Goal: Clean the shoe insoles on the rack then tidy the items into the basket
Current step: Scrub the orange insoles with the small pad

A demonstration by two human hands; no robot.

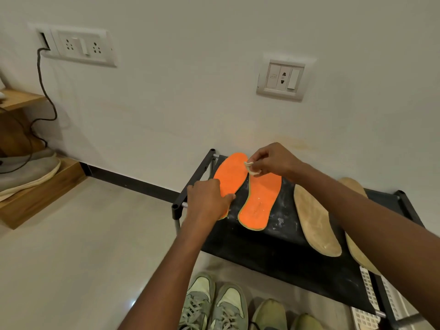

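Two orange insoles lie side by side on the black rack top (273,244). My left hand (208,201) presses down on the heel end of the left orange insole (232,172). My right hand (273,160) pinches a small pale cloth (252,168) over the toe end of the right orange insole (260,198). Two tan insoles lie further right: one (314,220) fully in view, the other (359,256) partly hidden by my right forearm. A white slotted basket (371,303) shows at the rack's lower right edge.
White dust specks the rack fabric around the orange insoles. Sneakers (214,303) stand on the floor below the rack's front. A wooden step with a grey shoe (28,172) sits at left. Wall sockets (281,77) and a hanging cable (47,98) are on the wall.
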